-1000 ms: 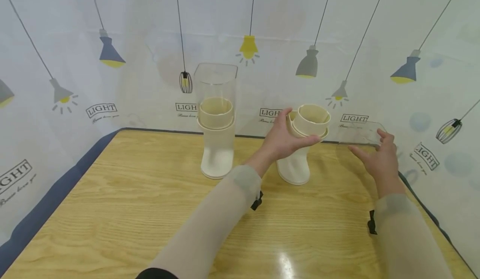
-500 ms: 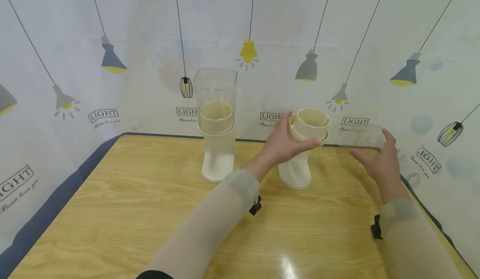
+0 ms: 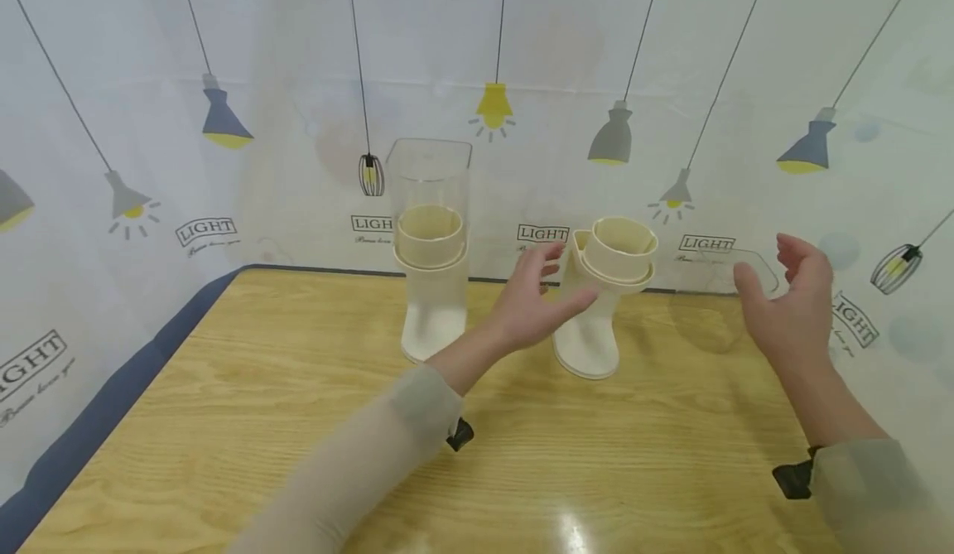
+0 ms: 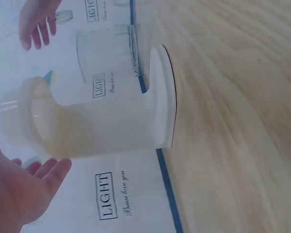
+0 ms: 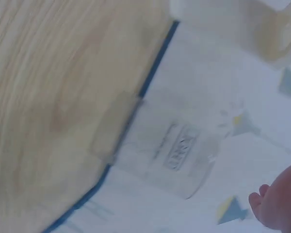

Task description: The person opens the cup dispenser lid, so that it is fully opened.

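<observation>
A cream stand [image 3: 585,347] with a round foot and a ring-shaped cup on top stands upright at the back of the table. Just left of it is my left hand [image 3: 531,310], fingers spread and relaxed, holding nothing. In the left wrist view its fingertips lie beside the upper part of the stand [image 4: 111,128]. A clear plastic container [image 3: 708,310] stands upright at the back right. My right hand [image 3: 793,310] hovers to its right with loosely bent fingers and nothing in them. The right wrist view shows the container [image 5: 160,150] apart from the hand [image 5: 281,201].
A matching cream stand [image 3: 434,322] carries a tall clear container [image 3: 430,169] to the left. The wooden table [image 3: 246,405] ends against a pale curtain [image 3: 291,123] printed with lamps, close behind the stands.
My left hand has let go of the right stand's top and drawn back leftward. My right hand has released the clear container and moved right, toward me. Stands and containers stay put.
</observation>
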The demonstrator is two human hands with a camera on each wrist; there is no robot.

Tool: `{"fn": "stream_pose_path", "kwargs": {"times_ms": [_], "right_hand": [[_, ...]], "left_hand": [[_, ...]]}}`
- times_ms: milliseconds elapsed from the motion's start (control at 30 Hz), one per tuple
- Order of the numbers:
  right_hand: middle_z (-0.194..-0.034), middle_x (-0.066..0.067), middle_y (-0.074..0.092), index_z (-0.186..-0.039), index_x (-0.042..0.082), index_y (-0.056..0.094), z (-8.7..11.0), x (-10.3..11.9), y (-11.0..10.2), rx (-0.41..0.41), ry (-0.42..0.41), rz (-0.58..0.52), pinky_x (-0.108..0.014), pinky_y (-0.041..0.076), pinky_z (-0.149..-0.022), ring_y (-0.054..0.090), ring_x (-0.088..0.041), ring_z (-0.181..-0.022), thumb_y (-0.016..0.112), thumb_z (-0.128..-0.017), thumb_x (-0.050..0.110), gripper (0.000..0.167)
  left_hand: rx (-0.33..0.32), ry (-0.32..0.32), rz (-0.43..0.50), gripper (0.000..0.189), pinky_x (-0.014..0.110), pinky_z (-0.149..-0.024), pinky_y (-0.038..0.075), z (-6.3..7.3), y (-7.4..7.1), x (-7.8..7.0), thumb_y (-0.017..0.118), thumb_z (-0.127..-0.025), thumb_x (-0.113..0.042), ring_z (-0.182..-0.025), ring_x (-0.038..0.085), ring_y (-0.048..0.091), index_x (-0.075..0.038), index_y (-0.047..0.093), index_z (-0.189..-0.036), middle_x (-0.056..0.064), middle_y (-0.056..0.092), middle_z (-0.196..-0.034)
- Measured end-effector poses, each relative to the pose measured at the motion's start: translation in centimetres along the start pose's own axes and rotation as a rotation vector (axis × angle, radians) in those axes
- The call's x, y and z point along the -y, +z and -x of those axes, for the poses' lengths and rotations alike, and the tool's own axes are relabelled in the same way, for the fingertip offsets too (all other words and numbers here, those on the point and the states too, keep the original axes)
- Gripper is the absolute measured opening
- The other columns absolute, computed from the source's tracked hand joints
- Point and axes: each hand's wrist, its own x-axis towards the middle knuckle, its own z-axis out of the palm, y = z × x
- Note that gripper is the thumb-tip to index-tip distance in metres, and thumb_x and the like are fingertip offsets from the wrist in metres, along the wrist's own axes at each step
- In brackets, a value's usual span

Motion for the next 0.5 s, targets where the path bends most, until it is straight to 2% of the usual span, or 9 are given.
{"fn": "stream_pose_path", "kwargs": {"times_ms": [100,167,233,300,400,500], "right_hand": [[-0.166,-0.013,0.044,-0.166,0.014,0.04,1.3,1.9,-0.2,0.037,-0.052,-0.015,-0.032,0.031,-0.131,0.042,-0.029,-0.152,0.062,-0.107,0.036,0.066],[-0.162,-0.009,0.048,-0.164,0.013,0.042,2.5,2.9,-0.2,0.065,-0.092,-0.013,-0.024,0.033,-0.127,0.046,-0.022,-0.149,0.063,-0.108,0.036,0.064],[-0.153,-0.001,0.054,-0.16,0.009,0.047,3.6,3.8,0.0,0.075,-0.171,-0.03,-0.016,0.037,-0.12,0.051,-0.012,-0.142,0.065,-0.108,0.03,0.06],[-0.144,0.01,0.057,-0.155,0.005,0.052,4.7,4.7,0.3,0.072,-0.263,-0.073,-0.009,0.041,-0.109,0.053,-0.002,-0.133,0.068,-0.106,0.021,0.054],[-0.138,0.024,0.056,-0.149,0.0,0.057,6.1,5.8,1.1,0.093,-0.401,-0.148,-0.008,0.044,-0.101,0.055,0.006,-0.127,0.071,-0.102,0.007,0.05],[-0.139,0.022,0.058,-0.147,0.0,0.06,7.4,7.0,1.9,0.133,-0.5,-0.183,-0.01,0.046,-0.097,0.058,0.005,-0.126,0.072,-0.098,-0.001,0.051]], "left_hand": [[0.081,0.024,0.005,0.082,0.052,-0.124,0.048,1.9,-1.4,-0.5,0.076,-0.1,-0.045,-0.153,0.031,0.05,-0.017,0.039,-0.168,0.006,0.041,-0.168],[0.127,0.02,-0.001,0.077,0.051,-0.123,0.049,3.2,-2.3,-0.7,0.075,-0.101,-0.043,-0.152,0.029,0.051,-0.019,0.042,-0.166,0.004,0.044,-0.166],[0.158,0.012,-0.019,0.074,0.05,-0.122,0.05,4.5,-3.1,-0.7,0.075,-0.102,-0.043,-0.152,0.027,0.052,-0.018,0.044,-0.165,0.003,0.046,-0.166],[0.177,0.015,-0.043,0.07,0.048,-0.12,0.052,5.8,-3.9,-0.6,0.074,-0.103,-0.042,-0.151,0.025,0.054,-0.018,0.047,-0.163,0.003,0.049,-0.164],[0.18,0.036,-0.078,0.064,0.046,-0.116,0.055,7.4,-5.1,-0.5,0.075,-0.103,-0.039,-0.147,0.024,0.058,-0.018,0.052,-0.159,0.001,0.053,-0.161],[0.169,0.079,-0.089,0.058,0.045,-0.113,0.058,8.8,-6.4,-0.5,0.076,-0.102,-0.033,-0.144,0.026,0.062,-0.017,0.057,-0.154,0.003,0.057,-0.158]]}}
